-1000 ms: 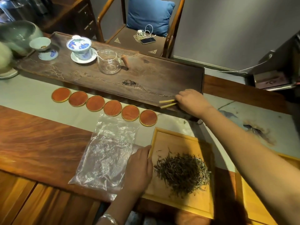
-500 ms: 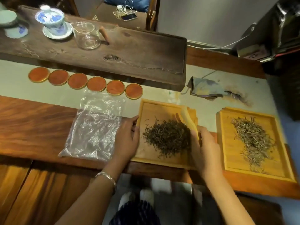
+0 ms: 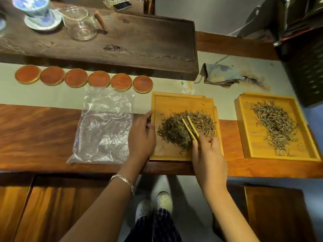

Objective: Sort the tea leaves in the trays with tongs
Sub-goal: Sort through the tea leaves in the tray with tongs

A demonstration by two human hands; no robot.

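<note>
From my remote seat I read the bench left to right; at far left, on the pale runner (image 3: pixel 43 96), six round coasters (image 3: pixel 83 80) lie in a row, each just beside the next; behind them, on the dark tea board (image 3: pixel 148 41), a blue-and-white lidded cup (image 3: pixel 37 9) sits on its saucer beside a glass pitcher (image 3: pixel 79 23). Nearer me a crumpled clear bag (image 3: pixel 104 126) lies flat, half on the runner and half on the red-brown table (image 3: pixel 35 133).

My left hand (image 3: pixel 141 137), a silver bangle (image 3: pixel 123 180) on the wrist, lies between the bag and the first tray (image 3: pixel 176 102); its fingers are loosely bent, the tips touching the tray's left rim, grasping nothing that I can see.

In that tray the dark tea leaves (image 3: pixel 176 131) are heaped right of centre; the tongs (image 3: pixel 190 127) slant up and left over the heap, their two tips slightly apart above the leaves. My right hand (image 3: pixel 208 154) pinches the tongs at their near end, thumb and fingers curled round them, over the tray's near right corner.

Behind, a crumpled grey cloth (image 3: pixel 222 75) lies on the runner; further right, well apart from the first, the second tray (image 3: pixel 244 133) holds a looser spread of leaves (image 3: pixel 274 124).
</note>
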